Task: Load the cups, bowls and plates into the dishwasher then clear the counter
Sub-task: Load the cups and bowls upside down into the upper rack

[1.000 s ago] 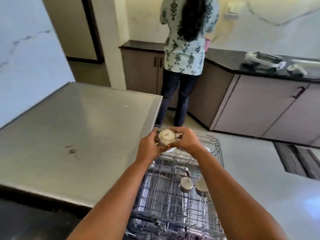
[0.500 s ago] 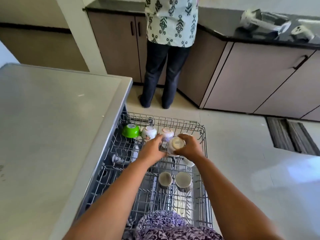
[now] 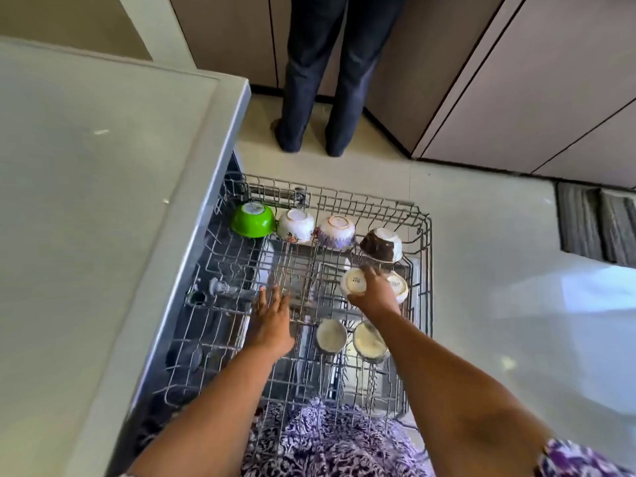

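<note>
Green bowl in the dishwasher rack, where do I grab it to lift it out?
Probably from above. The green bowl sits upside down with its base up, so spread your fingers over the rounded sides just below the base ring. The flowered bowl crowds its right side and the counter edge is close on its left, so reaching in sideways looks tight.

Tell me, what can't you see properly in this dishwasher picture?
All in the head view:
- The cup: the right hand covers its side, so whether it rests on the rack is unclear.
- Print on the cup's base: too small to read.
- The second cup: mostly hidden by that hand.
- The standing person: cut off above the legs by the top edge.
- The rack's near end: hidden by patterned clothing.
</note>
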